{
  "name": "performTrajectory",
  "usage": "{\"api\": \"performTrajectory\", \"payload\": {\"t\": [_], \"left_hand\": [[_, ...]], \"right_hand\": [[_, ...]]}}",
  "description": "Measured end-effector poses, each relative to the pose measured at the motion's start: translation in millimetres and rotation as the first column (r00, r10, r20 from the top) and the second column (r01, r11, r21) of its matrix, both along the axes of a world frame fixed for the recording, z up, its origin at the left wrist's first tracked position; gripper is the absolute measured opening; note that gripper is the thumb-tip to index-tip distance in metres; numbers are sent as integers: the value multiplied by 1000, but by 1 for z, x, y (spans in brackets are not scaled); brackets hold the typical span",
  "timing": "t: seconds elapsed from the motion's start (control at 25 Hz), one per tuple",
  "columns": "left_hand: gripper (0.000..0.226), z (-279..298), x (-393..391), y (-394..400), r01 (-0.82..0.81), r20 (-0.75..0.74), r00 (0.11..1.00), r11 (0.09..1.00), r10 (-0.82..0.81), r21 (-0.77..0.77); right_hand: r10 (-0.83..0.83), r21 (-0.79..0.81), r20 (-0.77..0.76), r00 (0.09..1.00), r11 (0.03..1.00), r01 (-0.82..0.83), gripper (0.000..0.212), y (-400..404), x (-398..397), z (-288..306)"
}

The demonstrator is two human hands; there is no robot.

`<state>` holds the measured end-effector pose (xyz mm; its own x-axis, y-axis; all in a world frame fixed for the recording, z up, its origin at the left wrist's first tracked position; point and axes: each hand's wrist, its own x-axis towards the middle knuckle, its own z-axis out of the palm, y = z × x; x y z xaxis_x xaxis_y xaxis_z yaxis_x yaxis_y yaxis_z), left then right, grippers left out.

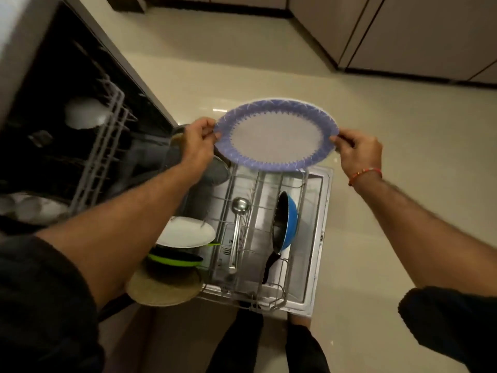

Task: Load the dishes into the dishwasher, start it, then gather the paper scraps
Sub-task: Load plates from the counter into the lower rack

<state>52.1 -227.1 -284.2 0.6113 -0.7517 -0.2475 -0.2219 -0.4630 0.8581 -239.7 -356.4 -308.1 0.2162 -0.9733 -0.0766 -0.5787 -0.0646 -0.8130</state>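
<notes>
An oval platter (277,135) with a white middle and a purple patterned rim hangs in the air above the far end of the pulled-out lower rack (291,275). My left hand (197,141) pinches its left rim and my right hand (359,153) pinches its right rim. In the rack lie a steel ladle (238,224), a blue frying pan (286,224) standing on edge, a white plate (185,232), a green-rimmed dish (174,258) and a tan plate (164,289). The dishwasher (53,76) stands open at the left.
The upper rack (107,141) holds a white bowl (86,113) and more white dishes (32,208) at the lower left. A dark pot (217,170) sits under my left hand. Beige floor (376,238) spreads to the right; cabinets (403,36) line the far wall. My legs (269,345) stand below the open door.
</notes>
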Motion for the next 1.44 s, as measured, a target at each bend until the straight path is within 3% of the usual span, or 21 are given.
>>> {"api": "performTrajectory", "payload": {"t": [0.12,0.32,0.68,0.92,1.0,1.16,1.32,1.44], "left_hand": [[20,-58,6,-29,31,16,999,999,-31,12],[17,-122,4,-47,100,44,994,991,-104,92],[23,-159,1,-60,106,197,963,933,-182,345],[59,-158,-6,-54,220,194,922,865,-336,451],[73,-156,-9,-53,228,200,917,866,-344,445],[77,-140,-22,-40,212,217,925,897,-313,388],[66,-97,-44,-2,133,187,965,959,-182,248],[64,-40,-71,54,42,133,989,976,-71,215]], "right_hand": [[-17,-77,-48,999,997,13,22,-20,6,-46],[-54,-56,-76,996,997,50,20,-22,-1,-104],[-48,91,-94,994,994,56,20,-13,16,-144],[59,354,-249,967,935,34,25,-5,10,-157],[86,375,-249,965,927,14,30,-2,9,-157],[65,358,-254,965,933,31,53,5,5,-144],[5,280,-132,991,959,33,49,32,5,-102],[-4,334,46,999,943,-11,43,87,12,-46]]}}
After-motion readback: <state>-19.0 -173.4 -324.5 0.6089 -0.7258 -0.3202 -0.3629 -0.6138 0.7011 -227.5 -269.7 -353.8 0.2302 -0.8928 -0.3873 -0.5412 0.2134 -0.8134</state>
